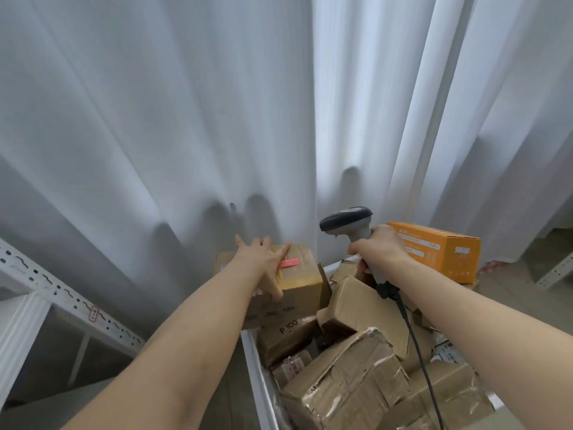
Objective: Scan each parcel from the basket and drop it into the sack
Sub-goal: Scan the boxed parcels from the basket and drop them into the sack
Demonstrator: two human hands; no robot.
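At lower centre, the left hand point(263, 262) lay spread, its grip clasping a brown taped cardboard parcel point(297, 280) above the white plastic basket point(257, 377); the right hand point(379, 249) gripped a grey handheld scanner point(350, 225).

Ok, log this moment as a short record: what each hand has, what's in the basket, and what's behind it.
left hand: grips taped cardboard parcel with red label, from above
right hand: holds barcode scanner by its handle
basket: white, piled with brown cardboard parcels
orange box: at far right of the pile
background: white curtain
sack: not in view
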